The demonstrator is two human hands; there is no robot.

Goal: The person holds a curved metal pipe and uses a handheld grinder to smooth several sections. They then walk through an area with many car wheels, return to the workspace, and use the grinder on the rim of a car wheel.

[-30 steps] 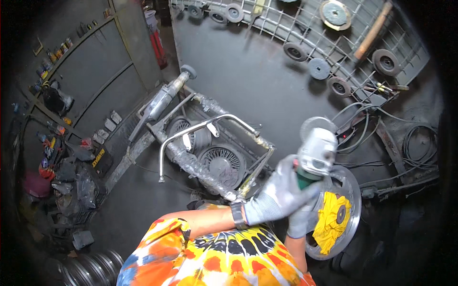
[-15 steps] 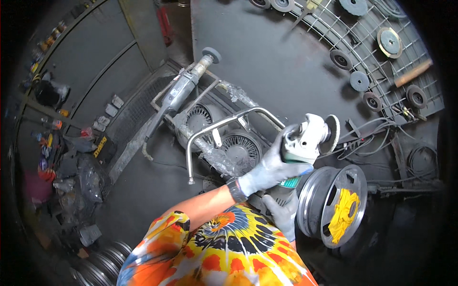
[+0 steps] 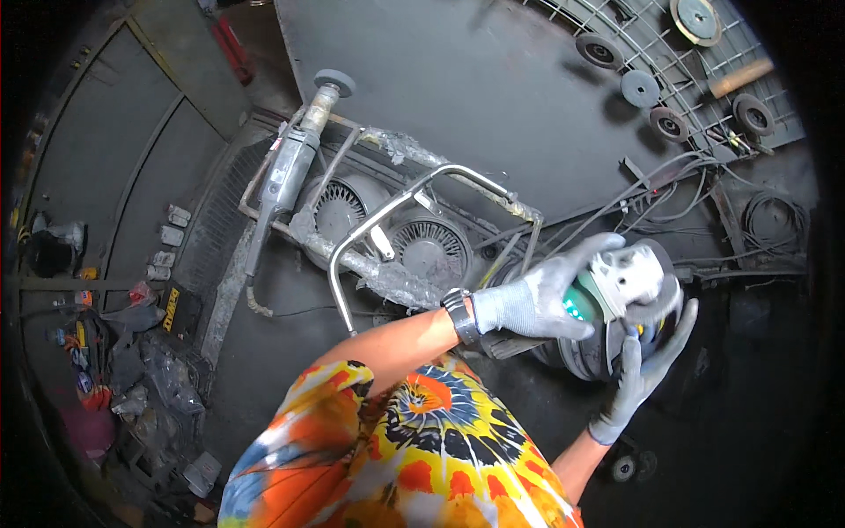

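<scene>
My gloved left hand [image 3: 547, 295] is wrapped around the body of an angle grinder [image 3: 627, 271] with a white head and a green part. A grey round disc sits on the grinder's far right side. Just below that disc is my gloved right hand [image 3: 650, 374], its thumb and fingers spread apart. Whether its fingertips touch the disc I cannot tell. Behind the grinder stands a metal wheel rim [image 3: 583, 352], mostly hidden by the tool and my hands. A bit of yellow shows between the right thumb and fingers.
A metal tube frame [image 3: 352, 242] stands ahead, with two round finned covers beside it. A long grey straight grinder [image 3: 290, 167] leans on its left. Discs hang on a wire grid [image 3: 607, 26] at the upper right, above loose cables [image 3: 687, 189]. Clutter and bags [image 3: 163, 352] lie left.
The grinder has moved right and down, its head now turned toward the right. My right hand has left the lower body and come up beside the disc. The view has shifted right.
</scene>
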